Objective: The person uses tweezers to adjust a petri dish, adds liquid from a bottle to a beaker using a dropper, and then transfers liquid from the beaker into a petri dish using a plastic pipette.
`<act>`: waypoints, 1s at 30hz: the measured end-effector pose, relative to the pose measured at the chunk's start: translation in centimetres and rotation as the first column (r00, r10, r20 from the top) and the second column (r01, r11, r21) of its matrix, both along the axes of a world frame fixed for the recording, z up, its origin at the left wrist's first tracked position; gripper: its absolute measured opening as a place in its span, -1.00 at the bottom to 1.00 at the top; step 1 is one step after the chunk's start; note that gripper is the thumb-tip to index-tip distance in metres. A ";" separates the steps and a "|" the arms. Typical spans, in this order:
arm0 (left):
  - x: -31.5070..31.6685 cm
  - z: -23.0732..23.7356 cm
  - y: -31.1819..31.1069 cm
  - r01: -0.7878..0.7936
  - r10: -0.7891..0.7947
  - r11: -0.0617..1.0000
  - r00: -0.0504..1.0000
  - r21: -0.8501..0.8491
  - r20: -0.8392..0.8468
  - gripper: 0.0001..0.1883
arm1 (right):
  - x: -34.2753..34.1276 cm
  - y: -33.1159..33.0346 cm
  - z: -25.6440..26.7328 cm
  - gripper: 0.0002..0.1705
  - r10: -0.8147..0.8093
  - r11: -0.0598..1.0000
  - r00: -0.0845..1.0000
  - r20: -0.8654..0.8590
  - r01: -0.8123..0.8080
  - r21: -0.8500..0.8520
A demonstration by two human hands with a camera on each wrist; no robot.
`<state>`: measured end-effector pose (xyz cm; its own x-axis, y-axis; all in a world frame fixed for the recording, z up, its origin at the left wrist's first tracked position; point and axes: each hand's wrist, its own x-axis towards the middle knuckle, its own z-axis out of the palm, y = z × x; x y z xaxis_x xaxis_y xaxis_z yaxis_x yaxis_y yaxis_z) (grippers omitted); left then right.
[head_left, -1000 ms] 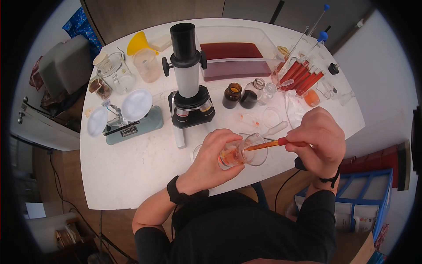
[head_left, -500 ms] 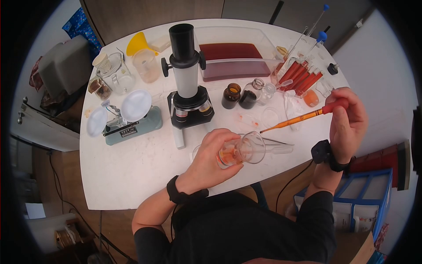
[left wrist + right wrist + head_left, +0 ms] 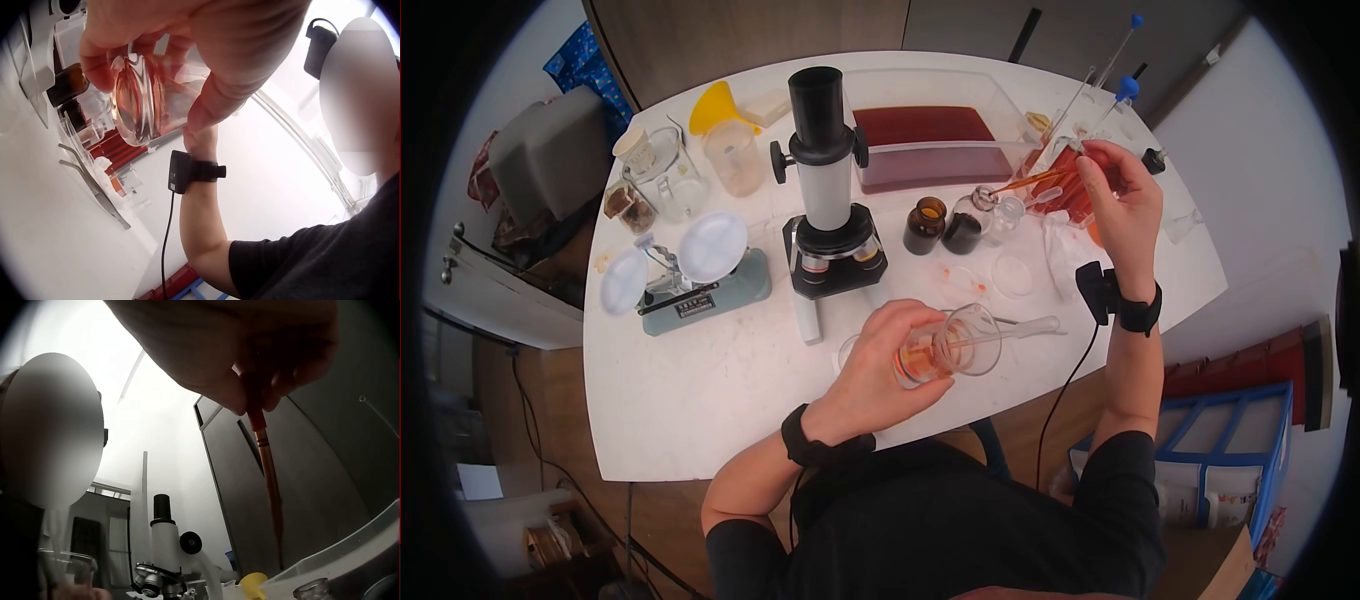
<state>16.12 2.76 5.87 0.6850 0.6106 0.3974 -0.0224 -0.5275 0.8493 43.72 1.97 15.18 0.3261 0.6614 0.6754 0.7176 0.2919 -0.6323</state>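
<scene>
My left hand (image 3: 885,370) grips a tilted glass beaker (image 3: 975,340), fingers on one side and thumb on the other. Orange liquid lies in the beaker's lower part. In my right hand (image 3: 1122,200) a glass dropper (image 3: 271,484) is pinched by its red rubber bulb (image 3: 253,403); amber liquid colours its tube. The dropper's tip is right at the mouth of a clear bottle (image 3: 966,228) that holds something dark. Close by stand a brown bottle (image 3: 924,228) and a small clear bottle (image 3: 1006,216).
A microscope (image 3: 825,190) stands mid-table, left of the bottles. Further left is a balance (image 3: 705,300) with two white pans. A clear tub (image 3: 940,165) of dark red liquid sits behind. Tweezers (image 3: 97,187) lie beyond the beaker, and a petri dish (image 3: 1012,275) lies before the bottles.
My right hand has drawn the dropper out of the beaker and carried it up and away, over to the bottles. The left hand still holds the beaker in nearly the same place.
</scene>
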 end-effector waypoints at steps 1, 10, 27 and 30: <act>0.0 0.0 -0.1 0.000 0.000 1.000 1.000 0.002 0.001 -0.43 | 0.0 0.4 -0.3 -0.77 0.000 1.000 1.000 0.001 0.000 0.002; -0.1 0.1 -0.1 0.026 -0.025 0.997 1.000 -0.073 0.009 -0.41 | -0.9 3.3 -2.7 -0.75 -0.034 0.989 0.976 0.217 0.064 -0.132; -0.3 0.5 -0.3 0.020 -0.018 0.999 0.999 -0.038 0.047 -0.41 | -2.4 -4.0 -1.2 -0.65 0.300 0.913 0.944 -0.134 -0.325 -0.246; -0.4 1.0 -0.4 0.003 -0.004 1.000 0.998 0.022 0.067 -0.41 | -3.9 -7.3 -0.5 -0.39 0.573 0.744 0.767 -0.289 -0.635 -0.211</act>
